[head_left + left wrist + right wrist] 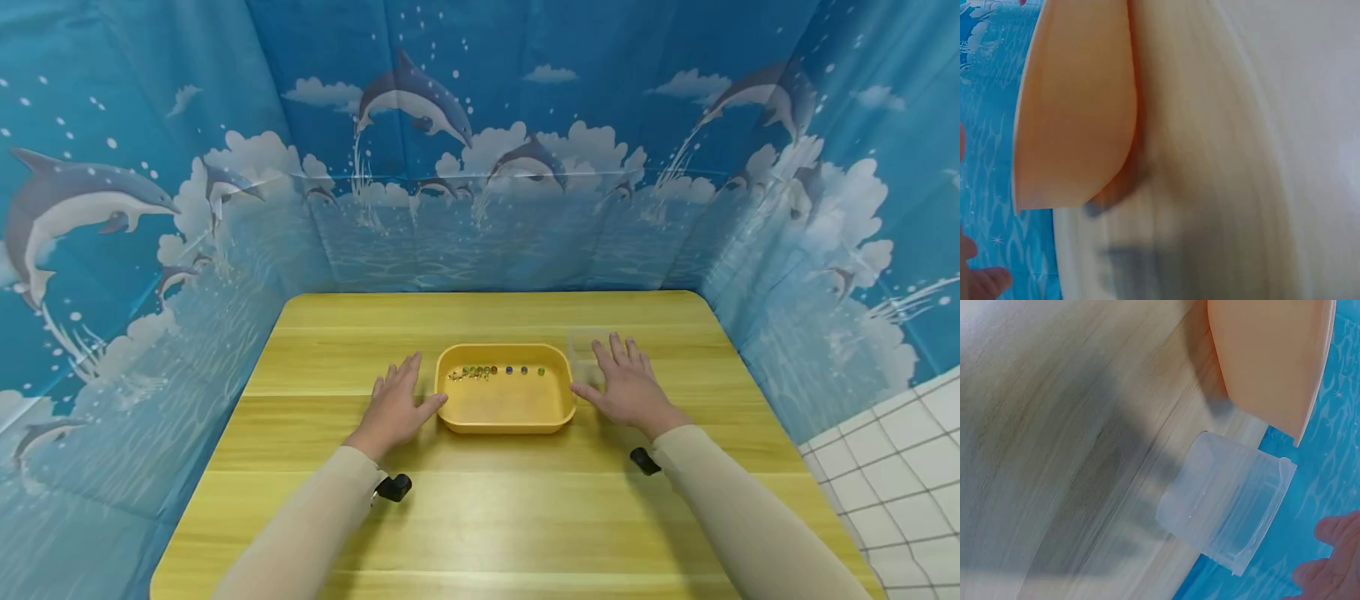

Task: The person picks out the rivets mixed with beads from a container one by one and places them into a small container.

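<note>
A yellow rectangular tray [506, 412] stands on the table between two hands. Inside, along its far side, lie several small round beads [480, 370] in green, brown and blue, with tiny gold-coloured pieces [455, 377] beside them. The left hand [393, 408] spreads its fingers at the tray's left end, thumb tip right at the rim. At the opposite end is the right hand [628, 390], fingers also spread, its thumb close to the rim. A clear plastic box [1222, 500] sits just right of the tray, partly covered by the right hand in the head view.
The wooden table [480, 517] has rounded far corners. Blue curtains [480, 233] printed with dolphins surround its back and sides. White tiles [915, 450] show at the lower right. A black wrist device [393, 487] is on the left arm, another [645, 461] on the right.
</note>
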{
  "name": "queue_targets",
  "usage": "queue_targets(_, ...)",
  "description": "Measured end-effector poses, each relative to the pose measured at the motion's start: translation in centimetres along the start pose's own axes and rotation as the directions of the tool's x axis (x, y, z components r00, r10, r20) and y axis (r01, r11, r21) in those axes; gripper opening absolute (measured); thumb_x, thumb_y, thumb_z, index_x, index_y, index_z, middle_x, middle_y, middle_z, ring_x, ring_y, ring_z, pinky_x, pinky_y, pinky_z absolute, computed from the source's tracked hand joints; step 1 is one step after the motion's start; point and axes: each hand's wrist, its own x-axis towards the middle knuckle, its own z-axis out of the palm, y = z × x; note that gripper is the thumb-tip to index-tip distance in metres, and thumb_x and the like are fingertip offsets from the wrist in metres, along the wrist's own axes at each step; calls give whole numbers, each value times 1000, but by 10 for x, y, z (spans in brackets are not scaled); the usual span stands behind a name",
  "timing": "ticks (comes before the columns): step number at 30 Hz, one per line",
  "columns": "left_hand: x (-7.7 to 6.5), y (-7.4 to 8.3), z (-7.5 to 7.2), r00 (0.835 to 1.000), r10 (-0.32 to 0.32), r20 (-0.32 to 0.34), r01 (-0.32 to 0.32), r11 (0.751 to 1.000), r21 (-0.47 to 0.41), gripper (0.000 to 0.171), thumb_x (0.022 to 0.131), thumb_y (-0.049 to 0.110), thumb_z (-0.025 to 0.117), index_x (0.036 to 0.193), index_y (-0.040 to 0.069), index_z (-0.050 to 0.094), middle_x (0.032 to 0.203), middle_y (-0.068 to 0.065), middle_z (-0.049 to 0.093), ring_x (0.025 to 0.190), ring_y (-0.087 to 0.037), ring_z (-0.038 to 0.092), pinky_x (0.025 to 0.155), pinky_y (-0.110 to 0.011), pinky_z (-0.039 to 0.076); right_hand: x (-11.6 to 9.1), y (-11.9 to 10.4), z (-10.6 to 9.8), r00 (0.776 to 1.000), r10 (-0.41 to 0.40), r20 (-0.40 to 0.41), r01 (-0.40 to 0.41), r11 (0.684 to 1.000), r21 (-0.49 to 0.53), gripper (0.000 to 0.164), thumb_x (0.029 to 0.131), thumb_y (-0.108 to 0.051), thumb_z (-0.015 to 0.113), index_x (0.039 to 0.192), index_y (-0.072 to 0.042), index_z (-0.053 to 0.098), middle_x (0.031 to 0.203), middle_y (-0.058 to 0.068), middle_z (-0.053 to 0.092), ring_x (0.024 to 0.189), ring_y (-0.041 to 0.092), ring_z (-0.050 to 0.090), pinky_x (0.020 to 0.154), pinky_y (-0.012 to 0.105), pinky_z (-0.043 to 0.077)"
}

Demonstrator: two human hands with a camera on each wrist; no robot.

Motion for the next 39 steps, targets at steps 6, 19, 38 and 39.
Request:
queue_targets(6,2,0,14,1000,-24,-20,21,992,-126,101,100,74,47,172,16,6,177,-14,16,161,-47,16,131,-65,11,2,-2,-3,1000,-9,-8,9,1000,6,102,101,-72,49,168,-3,18,174,31,2,159,58,-4,126,76,2)
queue_targets(19,3,-4,36,997,-81,-8,74,943,-326,90,106,53,57,172,23,4,178,-8,14,162,-38,20,132,-58,18,0,-2,-6,1000,-11,1,11,1000,20,99,103,-68,49,168,-1,17,174,31,-1,158,58,-4,126,76,2)
queue_targets(38,1,-5,54,992,-121,28,121,890,-440,77,109,45,53,172,26,12,175,-9,24,160,-39,26,130,-61,22,-6,-6,2,1000,-29,-6,30,999,34,92,104,-56,57,167,1,21,173,33,1,158,60,-2,125,77,3)
queue_targets(39,1,-5,55,993,-116,24,115,890,-442,76,109,44,53,171,28,12,176,-9,24,160,-40,26,130,-62,22,-6,-6,3,999,-31,-8,31,999,32,92,104,-56,57,167,1,21,173,33,1,158,60,-2,125,77,3)
